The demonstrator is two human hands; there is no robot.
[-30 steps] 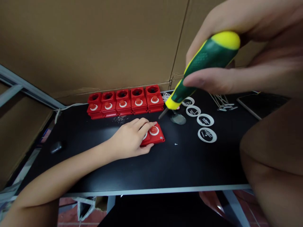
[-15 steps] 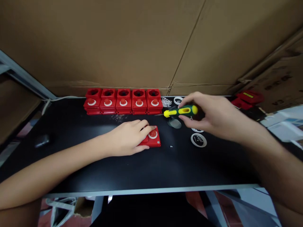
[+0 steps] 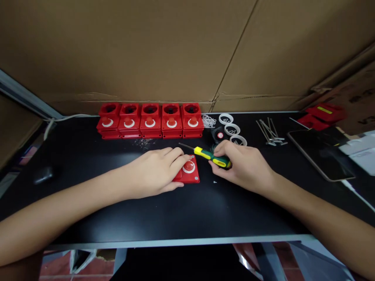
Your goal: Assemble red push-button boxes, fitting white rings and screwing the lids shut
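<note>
red box (image 3: 191, 178), part-hidden, clasped beneath left hand (image 3: 156, 169); right hand (image 3: 244, 164) grips screwdriver (image 3: 205, 153), white rings (image 3: 239, 130) beyond.

A small workshop spot, at a black table (image 3: 187, 218).
There is a green and yellow screwdriver (image 3: 206, 153) here, and a flat red box (image 3: 193, 177) with a round part on top. Five more red boxes (image 3: 150, 125) stand in a row at the back, with crumbs (image 3: 144, 143) in front of them. White rings (image 3: 231, 129) have little metal bits in them, and long metal pins (image 3: 271, 134) lie near a phone (image 3: 320, 155). Big brown cardboard (image 3: 131, 50) stands up behind the table, and red floor (image 3: 55, 266) shows below.
</note>
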